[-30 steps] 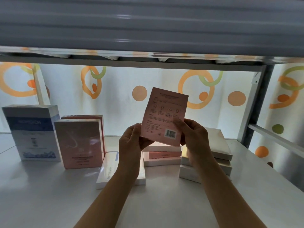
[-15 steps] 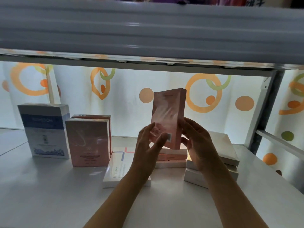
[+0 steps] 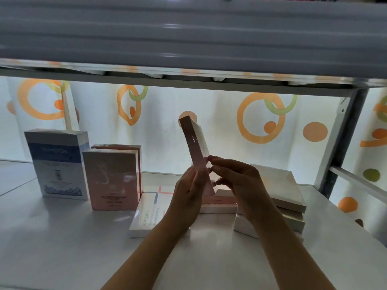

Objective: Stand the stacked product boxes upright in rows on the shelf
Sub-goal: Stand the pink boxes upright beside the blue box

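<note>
Box: your pink box (image 3: pixel 193 147) had turned from label-facing to edge-on, raised at twelve o'clock.
Grip: left hand (image 3: pixel 189 193) and right hand (image 3: pixel 236 181) both grasped it.
Meaning: likely ready for standing.

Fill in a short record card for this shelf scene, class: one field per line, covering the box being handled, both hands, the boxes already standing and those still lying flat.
held box: pink box, lifted above the shelf, narrow side toward the camera, top leaning left
left hand: grips the box low down
right hand: fingertips pinch its right edge
standing: blue-and-white box, two pink boxes, at left
lying flat: white box, pink stack, white stack
surface: white shelf
</note>
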The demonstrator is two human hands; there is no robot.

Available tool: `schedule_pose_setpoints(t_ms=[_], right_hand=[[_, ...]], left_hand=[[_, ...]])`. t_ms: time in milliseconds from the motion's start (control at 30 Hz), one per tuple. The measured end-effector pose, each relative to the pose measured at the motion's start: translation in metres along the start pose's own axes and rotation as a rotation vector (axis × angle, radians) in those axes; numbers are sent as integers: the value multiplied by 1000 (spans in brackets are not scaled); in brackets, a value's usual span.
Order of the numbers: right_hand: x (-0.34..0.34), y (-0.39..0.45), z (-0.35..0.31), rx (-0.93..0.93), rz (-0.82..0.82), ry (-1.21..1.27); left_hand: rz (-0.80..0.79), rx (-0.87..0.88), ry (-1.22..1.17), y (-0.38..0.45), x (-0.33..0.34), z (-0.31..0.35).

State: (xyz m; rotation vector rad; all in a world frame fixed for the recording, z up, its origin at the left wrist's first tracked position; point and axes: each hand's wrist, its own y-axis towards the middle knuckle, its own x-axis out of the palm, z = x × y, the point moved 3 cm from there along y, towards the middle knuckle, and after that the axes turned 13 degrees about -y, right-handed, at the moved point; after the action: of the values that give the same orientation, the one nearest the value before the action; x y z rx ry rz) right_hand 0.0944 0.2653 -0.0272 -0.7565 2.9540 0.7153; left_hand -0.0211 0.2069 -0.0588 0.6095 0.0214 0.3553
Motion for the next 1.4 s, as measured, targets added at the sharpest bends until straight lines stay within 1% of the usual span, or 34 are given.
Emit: schedule_pose_setpoints(t_ms=[67, 167, 233, 333, 400, 467, 567, 733, 800, 900, 1000, 1100, 1200, 1400], right_hand=[[2, 1, 4, -11, 61, -112], [3, 6, 14, 4, 189, -417], [4, 8, 17, 4, 198, -431], [5, 8, 18, 4, 226, -428], [5, 6, 17, 55, 256, -437], [4, 4, 19, 107, 237, -365], [2, 7, 18, 50, 201, -286], [22, -2, 2, -140, 151, -388], [38, -9, -2, -152, 150, -374], [68, -17, -7, -177, 174, -341], [96, -23, -10, -199, 181, -345], [121, -25, -11, -219, 222, -390], [146, -24, -11, -222, 235, -428], [181, -25, 3, -191, 156, -469]], left_hand=[[35, -1, -30, 0, -1, 4], [143, -50, -122, 4, -9, 8], [198, -86, -163, 6, -15, 9], [222, -107, -208, 7, -16, 9], [240, -117, -230, 5, -15, 11], [242, -132, -245, 3, -14, 10], [249, -112, -136, -6, -20, 14], [333, -15, 80, -30, -59, 37], [389, 44, 142, -41, -76, 51], [453, 84, 218, -58, -98, 68], [484, 122, 325, -72, -117, 82], [447, 109, 497, -78, -140, 91], [488, 110, 621, -82, -168, 90], [549, 28, 659, -90, -201, 67]])
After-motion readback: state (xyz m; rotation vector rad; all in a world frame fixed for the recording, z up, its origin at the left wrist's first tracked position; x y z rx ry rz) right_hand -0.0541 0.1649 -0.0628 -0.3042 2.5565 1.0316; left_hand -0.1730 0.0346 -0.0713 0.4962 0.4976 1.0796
